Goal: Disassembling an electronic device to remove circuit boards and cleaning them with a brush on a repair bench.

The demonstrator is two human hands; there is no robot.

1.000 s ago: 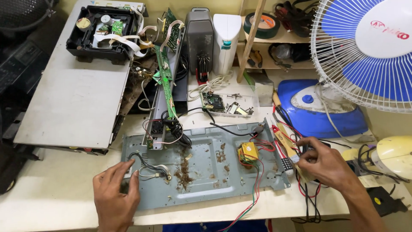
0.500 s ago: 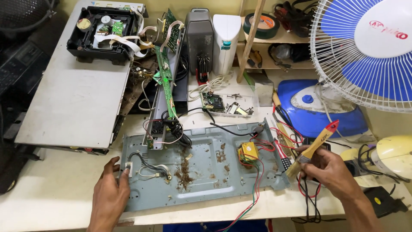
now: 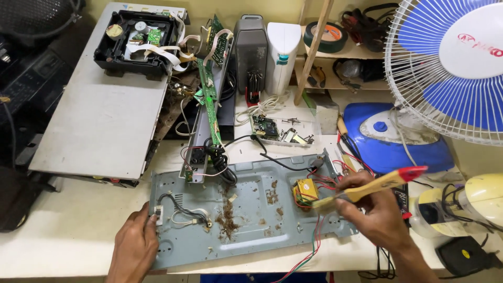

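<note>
Right-hand grip on brush, beside transformer

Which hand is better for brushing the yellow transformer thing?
The right hand, probably. It already holds the paintbrush, bristles right beside the yellow transformer. The left hand is far off, resting on the metal chassis plate's left edge.
</note>
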